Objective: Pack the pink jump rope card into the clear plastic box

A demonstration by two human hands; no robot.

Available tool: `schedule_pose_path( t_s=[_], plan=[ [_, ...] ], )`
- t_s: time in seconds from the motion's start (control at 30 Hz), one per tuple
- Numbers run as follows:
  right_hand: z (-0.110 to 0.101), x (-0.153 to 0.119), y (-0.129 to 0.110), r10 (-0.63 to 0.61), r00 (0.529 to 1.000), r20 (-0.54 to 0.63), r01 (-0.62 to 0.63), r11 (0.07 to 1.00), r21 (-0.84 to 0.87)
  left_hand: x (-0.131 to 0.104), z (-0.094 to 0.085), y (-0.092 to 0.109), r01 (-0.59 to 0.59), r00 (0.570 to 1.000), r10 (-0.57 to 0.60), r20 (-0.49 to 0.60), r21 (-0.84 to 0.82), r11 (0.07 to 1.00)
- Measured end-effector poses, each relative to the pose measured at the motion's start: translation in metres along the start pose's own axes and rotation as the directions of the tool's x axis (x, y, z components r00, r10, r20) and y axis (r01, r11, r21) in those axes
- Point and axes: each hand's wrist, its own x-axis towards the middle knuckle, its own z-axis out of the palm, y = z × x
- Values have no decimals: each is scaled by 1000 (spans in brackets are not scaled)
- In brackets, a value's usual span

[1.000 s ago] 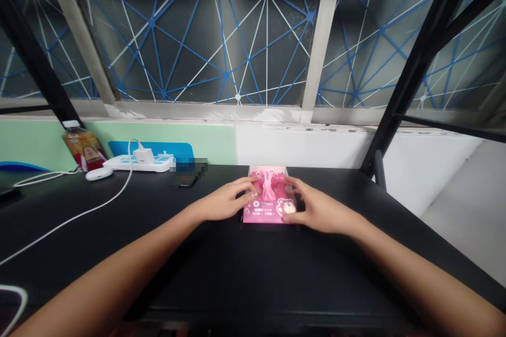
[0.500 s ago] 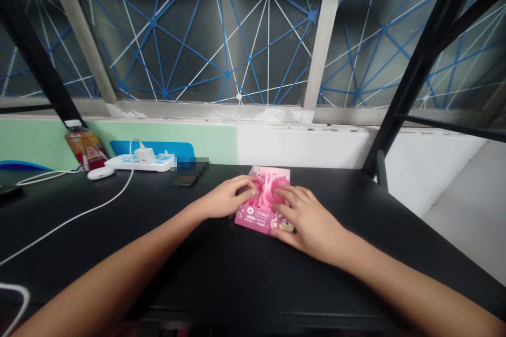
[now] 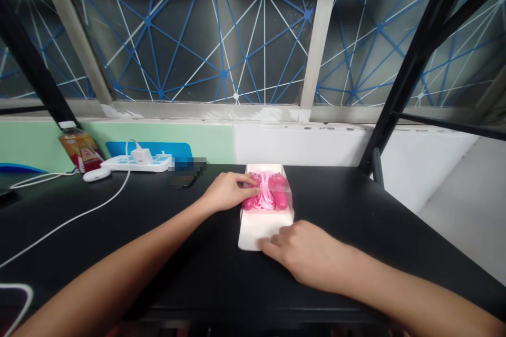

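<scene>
A pink jump rope (image 3: 265,200), its cord bundled between two handles, lies in a small open box (image 3: 292,205) on the black desk. The box's pale front flap (image 3: 253,226) is folded down toward me. My left hand (image 3: 227,191) reaches over the box's left side, thumb and forefinger closed around the left handle, whose middle they hide. At the flap's lower right edge, my right hand (image 3: 298,250) is closed, with thumb and curled fingers on the flap; its fingertips are partly blurred.
A bottle (image 3: 81,147) stands at the back left beside a white power strip (image 3: 136,164) with a charger plugged in. A white cable (image 3: 106,202) runs across the desk (image 3: 190,268). A dark phone-like object (image 3: 182,181) lies left of the box. Black frame posts (image 3: 381,131) rise at the back.
The box's pink printed front has turned down toward me and now shows its pale inside. My right hand has moved down with it, its fingers curling. My left hand has stayed nearly in place.
</scene>
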Motion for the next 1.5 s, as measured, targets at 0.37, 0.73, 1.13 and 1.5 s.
schedule_pose_path(
  t_s=[0.37,0.73,1.13,1.5],
  plan=[
    [-9,-13,35,-178,982,58,71,641,765,92,5,-24,47,999,-46,-10,196,979],
    [46,-7,70,526,836,-156,-426,802,419,-18,-9,9,-145,976,74,206,355,923],
    [38,2,68,572,818,50,-420,536,732,-23,-9,-2,-81,953,58,297,66,995],
    [45,11,63,520,851,-68,-366,682,633,-28,-13,-8,-132,976,66,207,323,937]
  ],
)
